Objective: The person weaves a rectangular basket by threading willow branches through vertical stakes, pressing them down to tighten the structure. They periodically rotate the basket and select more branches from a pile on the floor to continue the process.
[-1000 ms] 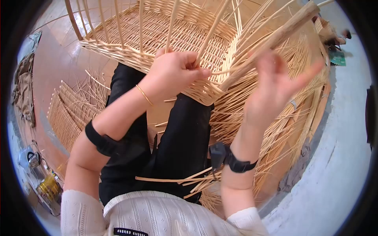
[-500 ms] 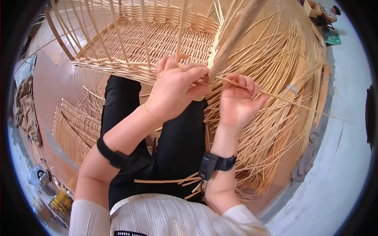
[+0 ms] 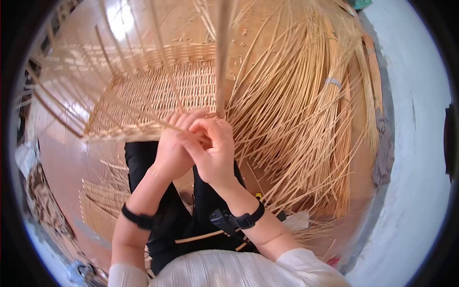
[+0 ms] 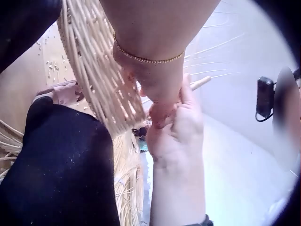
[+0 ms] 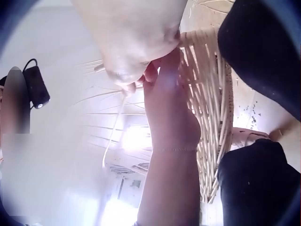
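Note:
A wicker basket (image 3: 153,86) with tall upright stakes rests partly on the person's thighs. Its near rim, by a thick corner post (image 3: 222,57), is gripped by the left hand (image 3: 173,150), fingers curled over the edge. Close against it, the right hand (image 3: 217,155) pinches a thin rod (image 3: 143,112) that slants to the upper left. In the right wrist view, the rod (image 5: 113,127) hangs from the right fingertips beside the left hand (image 5: 169,101). The left wrist view shows the right hand (image 4: 178,134) touching the left hand (image 4: 153,75); their overlapping fingers partly hide the rim.
A large tied bundle of rods (image 3: 296,91) lies on the floor to the right. A woven panel (image 3: 100,203) lies at the lower left, near crumpled cloth (image 3: 45,201). A pale wall (image 3: 416,143) runs along the right side.
The right hand has moved left to meet the left hand, and the rod, which pointed right, now points to the upper left. The basket appears lower and turned in the head view.

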Demonstrator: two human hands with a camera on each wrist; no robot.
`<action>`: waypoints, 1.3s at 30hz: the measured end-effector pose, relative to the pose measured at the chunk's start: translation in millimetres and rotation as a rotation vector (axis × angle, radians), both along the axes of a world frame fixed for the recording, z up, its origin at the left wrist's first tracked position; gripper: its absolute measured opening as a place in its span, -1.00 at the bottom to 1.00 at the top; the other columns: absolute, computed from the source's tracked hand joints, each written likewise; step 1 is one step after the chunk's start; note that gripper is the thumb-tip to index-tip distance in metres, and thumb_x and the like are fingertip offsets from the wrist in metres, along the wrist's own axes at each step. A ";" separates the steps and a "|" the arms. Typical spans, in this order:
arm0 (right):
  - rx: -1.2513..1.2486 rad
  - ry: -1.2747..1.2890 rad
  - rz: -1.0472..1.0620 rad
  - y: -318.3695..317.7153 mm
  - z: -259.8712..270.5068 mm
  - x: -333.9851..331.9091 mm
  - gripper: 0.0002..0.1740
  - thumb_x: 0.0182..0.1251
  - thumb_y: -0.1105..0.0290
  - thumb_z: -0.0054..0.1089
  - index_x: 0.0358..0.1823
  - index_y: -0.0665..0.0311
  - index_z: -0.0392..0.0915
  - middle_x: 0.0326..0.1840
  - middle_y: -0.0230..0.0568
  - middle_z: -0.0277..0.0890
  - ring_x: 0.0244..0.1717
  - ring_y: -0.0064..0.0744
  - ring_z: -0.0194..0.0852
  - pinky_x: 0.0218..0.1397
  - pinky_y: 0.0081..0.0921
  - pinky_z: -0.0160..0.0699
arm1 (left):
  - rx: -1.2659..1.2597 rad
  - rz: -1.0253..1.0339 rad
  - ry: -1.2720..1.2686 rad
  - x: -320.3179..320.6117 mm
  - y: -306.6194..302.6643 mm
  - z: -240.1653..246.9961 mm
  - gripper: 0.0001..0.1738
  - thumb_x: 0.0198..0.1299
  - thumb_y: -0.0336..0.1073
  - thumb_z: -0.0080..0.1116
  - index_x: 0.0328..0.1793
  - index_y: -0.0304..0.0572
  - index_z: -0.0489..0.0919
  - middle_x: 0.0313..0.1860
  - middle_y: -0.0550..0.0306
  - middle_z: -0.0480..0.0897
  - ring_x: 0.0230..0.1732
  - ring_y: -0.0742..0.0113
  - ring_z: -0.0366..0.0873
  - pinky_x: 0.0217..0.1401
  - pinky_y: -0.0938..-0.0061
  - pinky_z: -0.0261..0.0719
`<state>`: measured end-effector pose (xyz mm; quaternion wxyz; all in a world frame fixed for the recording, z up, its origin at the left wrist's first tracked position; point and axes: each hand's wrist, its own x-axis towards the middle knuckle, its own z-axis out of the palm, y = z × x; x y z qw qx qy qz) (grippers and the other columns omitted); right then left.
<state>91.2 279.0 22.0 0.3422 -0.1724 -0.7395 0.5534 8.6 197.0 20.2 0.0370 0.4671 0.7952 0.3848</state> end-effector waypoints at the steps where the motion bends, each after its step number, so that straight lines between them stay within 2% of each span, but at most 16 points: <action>1: -0.149 -0.022 0.073 0.5 0.8 -4.7 -0.63 0.17 0.29 0.50 -0.18 0.31 0.49 -0.29 -0.29 0.43 -0.28 -0.43 0.37 -0.18 -0.53 0.44 | 0.013 -0.033 -0.311 -1.1 -6.8 11.4 -0.42 -0.02 -0.37 0.38 0.20 -0.20 0.48 0.16 -0.01 0.53 0.08 0.05 0.54 0.25 0.21 0.44; 3: -0.113 -0.024 0.079 -0.8 11.9 -7.9 -0.61 0.21 0.28 0.47 -0.10 0.29 0.46 -0.23 -0.28 0.43 -0.23 -0.51 0.35 -0.16 -0.55 0.43 | 0.212 0.041 -0.467 -0.7 -20.8 4.7 -0.28 -0.05 -0.51 0.45 0.26 -0.24 0.34 0.14 0.04 0.46 0.19 0.18 0.51 0.26 0.28 0.51; 5: 0.069 -0.029 0.021 5.5 12.0 -3.4 -0.63 0.26 0.31 0.42 -0.05 0.27 0.44 -0.17 -0.28 0.42 -0.19 -0.57 0.34 -0.14 -0.58 0.41 | 0.311 0.099 -0.480 -0.3 -21.5 5.8 -0.40 0.02 -0.56 0.41 0.16 -0.24 0.34 0.10 0.09 0.42 0.18 0.15 0.52 0.26 0.27 0.51; 7: -0.578 0.138 -0.005 21.9 3.4 1.2 -0.58 0.22 0.30 0.40 -0.02 0.26 0.39 -0.21 -0.28 0.40 -0.21 -0.37 0.36 -0.07 -0.44 0.35 | 0.387 0.141 -0.612 -8.3 -23.7 1.4 -0.53 0.10 -0.62 0.33 0.06 -0.24 0.34 0.10 0.11 0.38 0.14 0.22 0.55 0.26 0.27 0.52; 9: -0.350 0.014 -0.022 49.0 -0.8 2.1 -0.57 0.25 0.33 0.35 0.04 0.29 0.37 -0.19 -0.19 0.37 -0.19 -0.27 0.43 -0.11 -0.41 0.44 | 0.366 0.128 -0.593 -19.4 -23.1 -0.2 -0.62 0.16 -0.64 0.28 0.00 -0.26 0.36 0.00 0.14 0.45 0.01 0.31 0.61 0.16 0.36 0.59; 11: 0.150 -0.240 0.256 62.2 -9.9 0.1 -0.62 0.26 0.34 0.35 -0.01 0.25 0.37 -0.23 -0.21 0.32 -0.25 -0.22 0.39 -0.16 -0.36 0.44 | 0.187 0.196 -0.548 -26.4 -21.5 0.7 -0.68 0.16 -0.62 0.29 -0.07 -0.28 0.38 -0.20 0.20 0.50 -0.16 0.33 0.65 -0.02 0.45 0.64; 12: 0.209 -0.296 0.291 69.5 -9.0 -3.6 -0.60 0.21 0.27 0.38 -0.07 0.26 0.40 -0.23 -0.15 0.34 -0.23 -0.10 0.43 -0.16 -0.29 0.44 | 0.154 0.237 -0.475 -26.8 -16.1 6.2 -0.75 0.17 -0.55 0.32 -0.13 -0.31 0.45 -0.36 0.22 0.55 -0.28 0.38 0.65 -0.20 0.52 0.62; 16: 0.206 -0.207 0.284 71.7 -18.7 -14.8 -0.63 0.18 0.20 0.38 -0.19 0.23 0.42 -0.31 -0.16 0.35 -0.28 -0.03 0.47 -0.22 -0.21 0.43 | -0.236 0.279 -0.231 -26.7 -2.6 38.7 -0.76 0.18 -0.41 0.36 -0.08 -0.32 0.59 -0.39 0.11 0.67 -0.39 0.46 0.63 -0.28 0.51 0.57; 19: 0.139 -0.145 0.194 58.7 -28.4 -15.9 -0.73 0.19 0.26 0.33 -0.23 0.20 0.44 -0.37 -0.17 0.34 -0.36 -0.05 0.47 -0.28 -0.20 0.44 | -0.433 0.247 -0.304 -24.6 13.8 81.9 -0.70 0.19 -0.40 0.33 0.04 -0.29 0.59 -0.31 0.07 0.73 -0.39 0.43 0.64 -0.24 0.47 0.61; 20: 0.143 -0.084 0.134 52.8 -36.5 -17.9 -0.78 0.18 0.30 0.31 -0.27 0.19 0.45 -0.42 -0.17 0.32 -0.41 -0.06 0.46 -0.36 -0.21 0.44 | -0.249 0.185 -0.584 -25.3 14.6 78.3 -0.52 0.19 -0.36 0.34 0.24 -0.25 0.50 -0.21 0.02 0.75 -0.37 0.41 0.65 -0.21 0.46 0.63; 24: 0.188 -0.002 0.035 40.0 -46.1 -21.1 -0.79 0.15 0.33 0.33 -0.28 0.17 0.46 -0.37 -0.21 0.34 -0.42 -0.11 0.48 -0.42 -0.26 0.47 | -0.300 0.073 -0.627 -22.6 32.5 83.8 -0.39 0.19 -0.30 0.37 0.26 -0.36 0.33 -0.22 -0.07 0.74 -0.33 0.45 0.64 -0.26 0.59 0.62; 28: 0.231 0.027 -0.089 32.3 -48.2 -25.5 -0.76 0.11 0.38 0.35 -0.23 0.14 0.47 -0.23 -0.30 0.41 -0.37 -0.23 0.53 -0.43 -0.35 0.53 | -0.441 0.192 -0.473 -22.2 44.9 81.3 -0.51 0.20 -0.29 0.35 0.11 -0.40 0.39 -0.31 0.03 0.70 -0.32 0.48 0.63 -0.27 0.62 0.61; 33: 0.282 0.047 -0.121 26.4 -47.3 -32.8 -0.67 0.08 0.39 0.38 -0.13 0.11 0.48 -0.08 -0.30 0.48 -0.29 -0.30 0.59 -0.42 -0.38 0.54 | -0.195 0.216 -0.555 -33.2 42.7 57.1 -0.62 0.25 -0.26 0.30 0.04 -0.39 0.47 -0.45 0.27 0.57 -0.37 0.59 0.59 -0.48 0.69 0.50; 35: 0.091 -0.118 -0.009 21.8 -48.0 -31.3 -0.62 0.09 0.42 0.35 -0.04 0.12 0.47 0.00 -0.29 0.49 -0.28 -0.31 0.59 -0.37 -0.42 0.54 | -0.237 0.211 -0.526 -41.1 30.3 56.7 -0.60 0.27 -0.30 0.27 0.11 -0.39 0.45 -0.34 0.20 0.63 -0.36 0.58 0.60 -0.53 0.71 0.48; 36: -0.082 -0.194 0.124 24.1 -39.2 -24.9 -0.53 0.20 0.45 0.28 0.16 0.12 0.43 0.02 -0.27 0.54 -0.26 -0.42 0.61 -0.31 -0.42 0.54 | -0.214 0.180 -0.625 -41.1 25.3 60.7 -0.61 0.30 -0.33 0.22 0.16 -0.38 0.43 -0.28 0.16 0.66 -0.33 0.54 0.62 -0.46 0.70 0.52; 39: -0.406 0.036 0.354 38.6 -35.3 -17.8 -0.45 0.30 0.37 0.23 0.31 0.21 0.34 0.07 -0.11 0.60 -0.34 -0.34 0.59 -0.26 -0.40 0.56 | -0.116 0.116 -0.744 -46.7 9.2 57.4 -0.61 0.37 -0.40 0.09 0.27 -0.33 0.37 -0.17 0.07 0.71 -0.25 0.44 0.67 -0.21 0.62 0.60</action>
